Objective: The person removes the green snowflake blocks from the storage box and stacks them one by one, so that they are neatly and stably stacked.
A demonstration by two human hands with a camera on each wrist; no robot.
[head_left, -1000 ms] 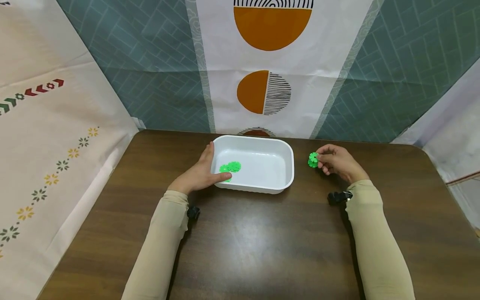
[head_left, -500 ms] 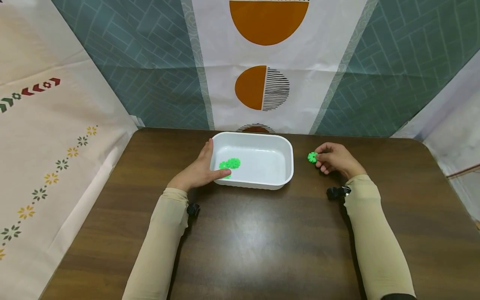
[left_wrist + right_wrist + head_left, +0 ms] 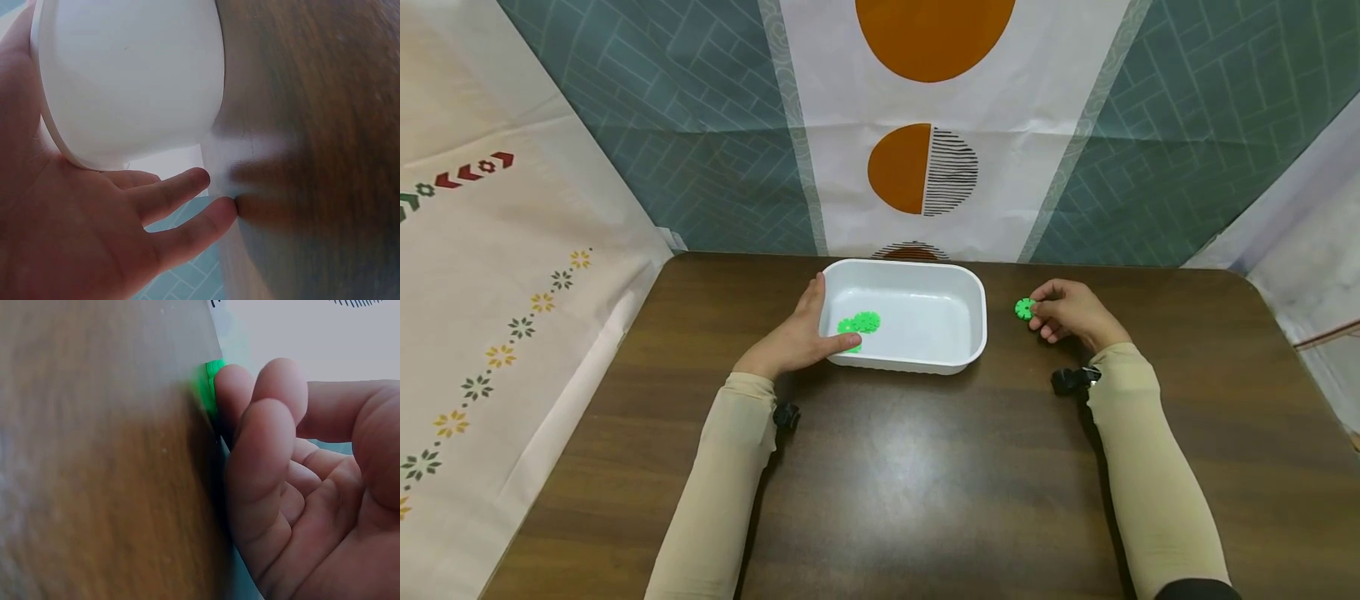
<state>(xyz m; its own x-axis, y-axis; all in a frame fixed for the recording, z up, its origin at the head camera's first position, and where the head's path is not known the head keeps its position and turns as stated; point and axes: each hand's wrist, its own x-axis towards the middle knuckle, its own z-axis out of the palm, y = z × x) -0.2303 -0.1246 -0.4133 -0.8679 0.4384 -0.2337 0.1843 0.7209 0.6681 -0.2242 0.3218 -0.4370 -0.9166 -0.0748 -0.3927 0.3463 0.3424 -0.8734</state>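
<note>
At the left end of the white plastic tray [image 3: 917, 333], my left hand [image 3: 790, 337] holds the rim, its thumb over the wall and its other fingers outside. In the left wrist view, two fingers [image 3: 181, 240] stretch below the tray wall [image 3: 137, 81], off its surface. Several green notched discs [image 3: 868, 322] lie in the tray's left part, partly hidden by the thumb. To the tray's right, my right hand [image 3: 1071, 315] pinches a green notched disc [image 3: 1024, 309] close to the tabletop. The right wrist view shows its edge [image 3: 214, 384] beyond curled fingertips, seemingly two layers thick.
The brown wooden table [image 3: 895, 483] carries the tray near its back edge. Behind it hangs a patterned cloth [image 3: 722, 167] in teal and white with orange shapes. Pale cloths [image 3: 497, 317] hang at the left and right sides.
Two offset green discs showed at my right fingertips a second ago; now they appear as one round outline. My left hand and the tray stay in place. The head view has tilted slightly.
</note>
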